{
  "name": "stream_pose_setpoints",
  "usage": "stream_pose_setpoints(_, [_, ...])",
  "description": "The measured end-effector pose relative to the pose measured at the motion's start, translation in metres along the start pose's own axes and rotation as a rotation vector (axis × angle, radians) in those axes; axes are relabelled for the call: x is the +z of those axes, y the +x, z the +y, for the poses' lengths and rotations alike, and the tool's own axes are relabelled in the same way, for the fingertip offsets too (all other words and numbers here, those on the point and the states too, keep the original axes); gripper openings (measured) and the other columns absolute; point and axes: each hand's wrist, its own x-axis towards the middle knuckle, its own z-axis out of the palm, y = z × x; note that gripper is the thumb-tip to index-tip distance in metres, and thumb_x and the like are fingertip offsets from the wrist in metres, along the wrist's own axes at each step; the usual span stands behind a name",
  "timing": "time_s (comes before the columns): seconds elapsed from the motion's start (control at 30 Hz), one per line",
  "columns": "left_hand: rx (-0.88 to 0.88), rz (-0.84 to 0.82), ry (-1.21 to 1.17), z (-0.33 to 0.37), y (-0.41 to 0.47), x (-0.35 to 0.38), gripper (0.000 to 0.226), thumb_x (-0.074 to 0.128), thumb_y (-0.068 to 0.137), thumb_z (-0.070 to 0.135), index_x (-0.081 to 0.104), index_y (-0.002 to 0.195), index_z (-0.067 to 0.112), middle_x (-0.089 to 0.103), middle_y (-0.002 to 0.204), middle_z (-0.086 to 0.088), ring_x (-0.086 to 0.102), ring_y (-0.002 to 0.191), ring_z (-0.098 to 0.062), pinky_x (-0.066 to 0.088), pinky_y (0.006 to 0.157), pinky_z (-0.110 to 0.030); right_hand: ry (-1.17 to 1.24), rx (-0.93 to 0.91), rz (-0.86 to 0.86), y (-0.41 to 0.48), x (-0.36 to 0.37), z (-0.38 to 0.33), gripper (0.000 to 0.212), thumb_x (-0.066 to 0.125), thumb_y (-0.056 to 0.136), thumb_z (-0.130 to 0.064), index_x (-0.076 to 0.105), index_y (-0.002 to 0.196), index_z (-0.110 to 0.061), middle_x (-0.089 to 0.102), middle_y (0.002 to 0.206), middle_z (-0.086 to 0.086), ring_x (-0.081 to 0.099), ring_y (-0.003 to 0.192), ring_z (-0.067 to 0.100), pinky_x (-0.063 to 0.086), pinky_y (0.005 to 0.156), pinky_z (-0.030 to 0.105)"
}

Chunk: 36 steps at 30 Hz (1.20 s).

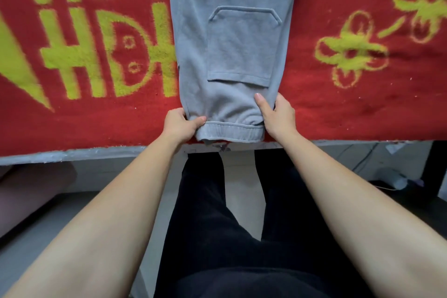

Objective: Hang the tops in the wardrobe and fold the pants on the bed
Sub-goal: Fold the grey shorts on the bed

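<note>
At the bed [362, 113] edge, left hand [180, 126] and right hand [278, 116] fingers [260, 103] pinch the grey pants [229, 43]; uneven pulling could skew the fold.

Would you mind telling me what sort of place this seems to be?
Most likely a bedroom: a red blanket covers what looks like a bed, and grey pants lie on it, gripped by the left hand and right hand.
</note>
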Motion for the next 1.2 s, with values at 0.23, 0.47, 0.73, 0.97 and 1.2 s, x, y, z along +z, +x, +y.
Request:
stream_pose_setpoints(0.23, [-0.185, -0.127, -0.029, -0.032, -0.032, 0.011, 0.013, 0.08, 0.078, 0.003, 0.07, 0.085, 0.008, 0.072, 0.089, -0.008, 0.064, 0.058, -0.005, 0.048, 0.049, -0.016, -0.111, 0.046, -0.162, -0.028, -0.016, 0.034, 0.036, 0.063, 0.092, -0.052, 0.068, 0.109, -0.021, 0.073, 0.104, 0.0, 0.066, 0.1, 0.023, 0.041, 0.076, 0.028])
stream_pose_setpoints(0.47, [0.013, 0.305, 0.257, 0.046, -0.013, -0.003, 0.053, 0.071, 0.074, 0.025, 0.051, 0.119, 0.007, 0.055, 0.122, -0.017, 0.052, 0.117, -0.036, 0.043, 0.1, -0.044, -0.035, -0.019, 0.331, 0.027, -0.046, -0.042, 0.064, 0.059, 0.089, -0.06, 0.049, 0.135, -0.016, 0.054, 0.118, 0.007, 0.057, 0.105, 0.024, 0.04, 0.088, 0.032])
stream_pose_setpoints(0.73, [0.644, 0.46, 0.29, 0.226, 0.061, -0.02, 0.033, 0.056, 0.095, 0.035, 0.06, 0.116, 0.011, 0.062, 0.116, -0.008, 0.058, 0.107, -0.028, 0.041, 0.093, -0.037, 0.096, -0.358, 0.48, 0.154, -0.099, -0.202, 0.029, 0.057, 0.098, -0.023, 0.063, 0.12, -0.005, 0.064, 0.116, 0.014, 0.06, 0.11, 0.025, 0.037, 0.099, 0.025])
stream_pose_setpoints(0.97, [0.539, 0.201, 0.295, 0.279, 0.105, -0.004, 0.046, 0.067, 0.087, 0.048, 0.062, 0.121, 0.017, 0.062, 0.088, 0.009, 0.061, 0.096, -0.018, 0.046, 0.087, -0.029, 0.071, -0.257, 0.477, 0.229, -0.121, -0.277, 0.033, 0.058, 0.096, -0.038, 0.071, 0.113, -0.014, 0.071, 0.118, 0.003, 0.062, 0.116, 0.019, 0.037, 0.096, 0.02])
stream_pose_setpoints(1.2, [0.613, 0.096, 0.031, 0.285, 0.108, -0.009, 0.005, 0.076, 0.083, 0.03, 0.076, 0.086, 0.026, 0.075, 0.084, 0.003, 0.07, 0.083, -0.015, 0.054, 0.082, -0.032, 0.146, -0.042, 0.493, 0.257, -0.13, -0.301, 0.018, 0.059, 0.091, -0.027, 0.07, 0.096, -0.013, 0.07, 0.112, 0.012, 0.063, 0.113, 0.028, 0.045, 0.087, 0.027])
